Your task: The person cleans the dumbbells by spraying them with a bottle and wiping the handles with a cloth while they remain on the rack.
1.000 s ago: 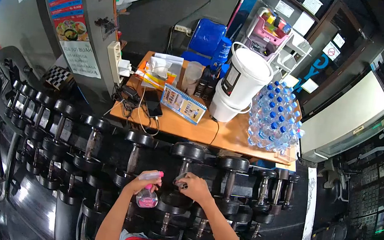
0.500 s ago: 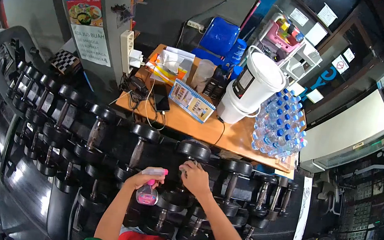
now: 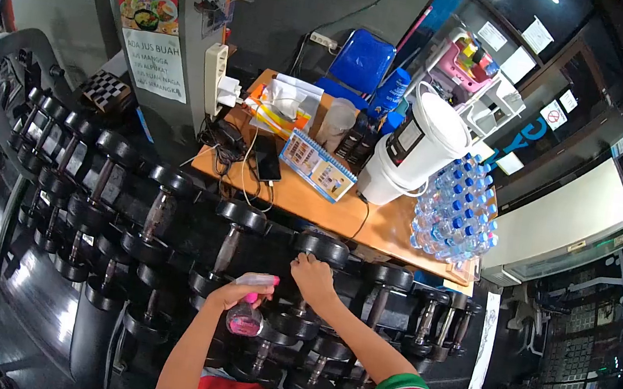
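Note:
My left hand [image 3: 237,292] is closed round the neck of a small clear spray bottle [image 3: 243,322] with a pink trigger and pink label. It holds the bottle above the dumbbell rack. My right hand [image 3: 313,281] has its fingers curled in at the handle of a black dumbbell [image 3: 322,249] on the upper row, just below its far head. What lies under those fingers is hidden. To the left is another dumbbell [image 3: 227,250] with a worn metal handle, and to the right a similar dumbbell [image 3: 378,304].
Behind the rack stands a wooden table [image 3: 301,213] with a desk calendar [image 3: 318,167], a phone [image 3: 266,159], stacked white buckets [image 3: 428,143] and packed water bottles [image 3: 456,210]. A pillar [image 3: 192,21] rises at the left. More dumbbells [image 3: 256,360] fill the lower row.
My right hand has shifted slightly up along the dumbbell handle, its fingers tucked further in. My left hand still holds the spray bottle, now tilted slightly differently. The camera view has moved a little.

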